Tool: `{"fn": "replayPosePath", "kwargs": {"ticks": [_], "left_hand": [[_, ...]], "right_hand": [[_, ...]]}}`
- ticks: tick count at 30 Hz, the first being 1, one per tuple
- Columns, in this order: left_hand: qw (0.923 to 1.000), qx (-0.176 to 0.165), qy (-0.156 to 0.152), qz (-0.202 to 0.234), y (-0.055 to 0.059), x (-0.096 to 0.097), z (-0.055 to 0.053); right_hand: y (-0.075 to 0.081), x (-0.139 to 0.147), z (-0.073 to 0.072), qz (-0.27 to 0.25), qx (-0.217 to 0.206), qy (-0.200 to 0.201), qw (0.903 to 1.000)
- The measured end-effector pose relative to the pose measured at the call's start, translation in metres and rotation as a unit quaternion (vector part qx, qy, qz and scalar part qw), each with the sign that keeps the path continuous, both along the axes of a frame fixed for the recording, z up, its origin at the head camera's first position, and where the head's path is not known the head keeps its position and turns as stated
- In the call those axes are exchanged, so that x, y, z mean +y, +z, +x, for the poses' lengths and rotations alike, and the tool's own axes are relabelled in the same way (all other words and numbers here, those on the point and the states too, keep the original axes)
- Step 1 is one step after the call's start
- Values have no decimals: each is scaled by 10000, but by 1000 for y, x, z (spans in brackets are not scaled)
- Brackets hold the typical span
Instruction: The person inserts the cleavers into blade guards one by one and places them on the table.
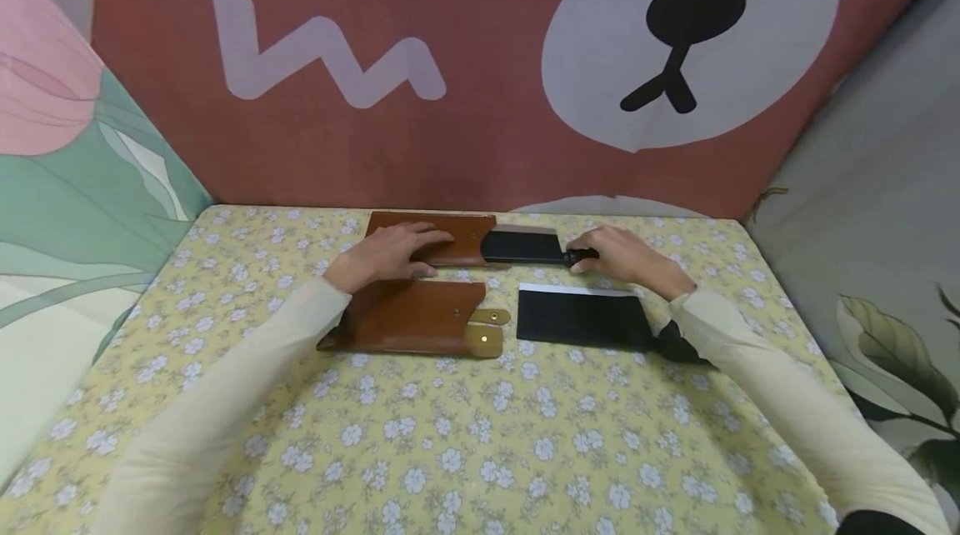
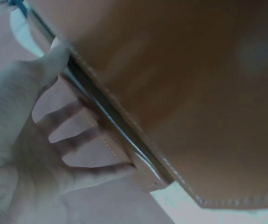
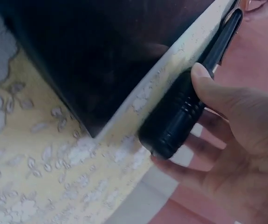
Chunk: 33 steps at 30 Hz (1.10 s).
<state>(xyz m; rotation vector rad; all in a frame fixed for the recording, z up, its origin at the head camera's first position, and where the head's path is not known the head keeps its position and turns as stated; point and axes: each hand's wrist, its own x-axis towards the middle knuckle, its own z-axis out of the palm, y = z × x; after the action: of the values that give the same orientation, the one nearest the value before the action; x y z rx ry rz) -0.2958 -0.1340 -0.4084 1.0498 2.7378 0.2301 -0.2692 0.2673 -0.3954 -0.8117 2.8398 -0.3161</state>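
Note:
At the back of the table a brown leather sheath point(image 1: 472, 243) lies flat, with a black-bladed cleaver point(image 1: 525, 246) partly inside its right end. My left hand point(image 1: 393, 250) rests on this sheath, fingers stretched over its top and thumb by the near edge. With my right hand point(image 1: 618, 256) I grip the cleaver's black ribbed handle point(image 3: 173, 114) between thumb and fingers. The rest of the blade is hidden in the leather. Closer to me lies a second brown sheath point(image 1: 412, 318), its tan snap straps on the right.
A second black cleaver point(image 1: 581, 318) lies right of the near sheath, pale edge facing away, its handle partly hidden under my right forearm. A yellow flowered cloth point(image 1: 450, 452) covers the table. A brown printed wall hanging point(image 1: 480, 143) stands along the back edge.

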Motion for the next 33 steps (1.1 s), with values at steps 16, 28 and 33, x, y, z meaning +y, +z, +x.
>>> {"fn": "replayPosePath", "kwargs": {"ticks": [16, 28, 33], "left_hand": [[9932, -995, 591, -79, 5, -3, -24], [9943, -906, 566, -19, 0, -2, -30], [9931, -990, 632, 10, 0, -1, -28]], "right_hand": [[10, 19, 6, -138, -491, -229, 9984], [3, 19, 8, -462, -318, -110, 9984], [0, 14, 8, -561, -199, 47, 9982]]}}
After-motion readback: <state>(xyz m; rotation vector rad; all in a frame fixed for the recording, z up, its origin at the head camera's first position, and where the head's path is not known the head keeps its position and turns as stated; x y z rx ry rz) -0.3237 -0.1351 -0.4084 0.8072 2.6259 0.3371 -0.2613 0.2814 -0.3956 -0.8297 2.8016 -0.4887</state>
